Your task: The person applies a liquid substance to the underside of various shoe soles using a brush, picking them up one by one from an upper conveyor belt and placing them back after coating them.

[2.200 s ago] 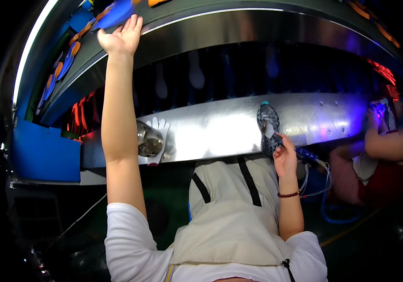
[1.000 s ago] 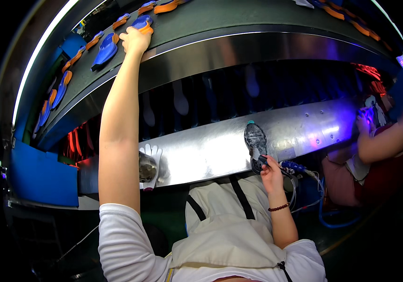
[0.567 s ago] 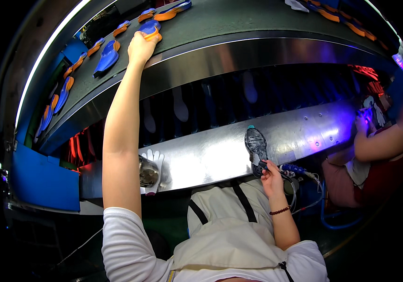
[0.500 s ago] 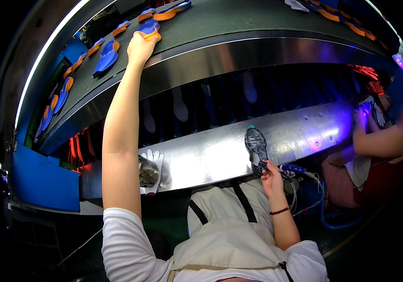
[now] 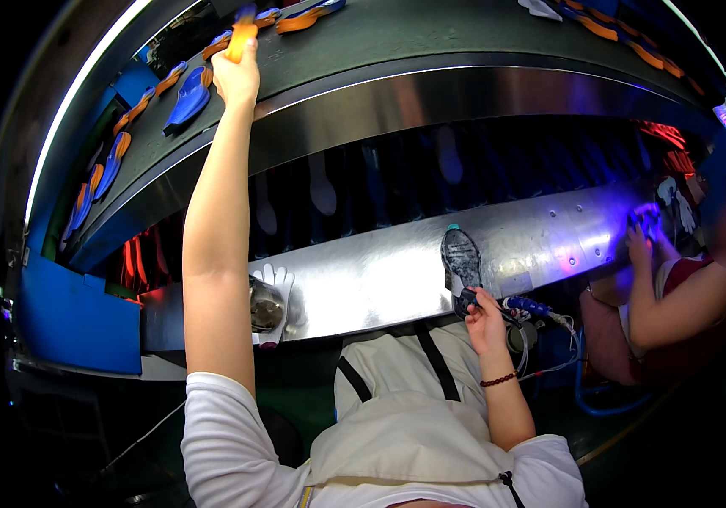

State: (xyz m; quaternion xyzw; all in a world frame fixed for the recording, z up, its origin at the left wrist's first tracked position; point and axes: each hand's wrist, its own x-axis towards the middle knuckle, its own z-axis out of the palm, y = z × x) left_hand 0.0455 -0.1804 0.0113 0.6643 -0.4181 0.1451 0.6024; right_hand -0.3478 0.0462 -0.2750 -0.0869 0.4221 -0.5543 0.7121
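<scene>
My left hand (image 5: pixel 238 78) is stretched out over the conveyor belt, its fingers closed round an orange and blue shoe sole (image 5: pixel 243 38) held on end and slightly blurred. Another blue and orange sole (image 5: pixel 189 100) lies on the belt to the left of that hand. Lower right, my right hand (image 5: pixel 486 322) is closed on a dark handheld tool (image 5: pixel 470 298) trailing a cord; its exact kind is partly hidden by the fingers. A dark shoe sole (image 5: pixel 462 256) lies tread side up on the metal bench, just beyond the right fingers.
The green conveyor belt (image 5: pixel 431 38) carries several more soles along its edges. Below it runs a shiny metal bench (image 5: pixel 354 279) with a white glove (image 5: pixel 277 279) beside a metal cup (image 5: pixel 265 306). Blue-wrapped cable (image 5: pixel 528 305) lies at right, where a co-worker's hands (image 5: pixel 644 233) are under violet light.
My left hand has moved up and left, lifting the orange and blue sole off the belt and tipping it upright. My right hand has barely shifted. The co-worker's arms have moved.
</scene>
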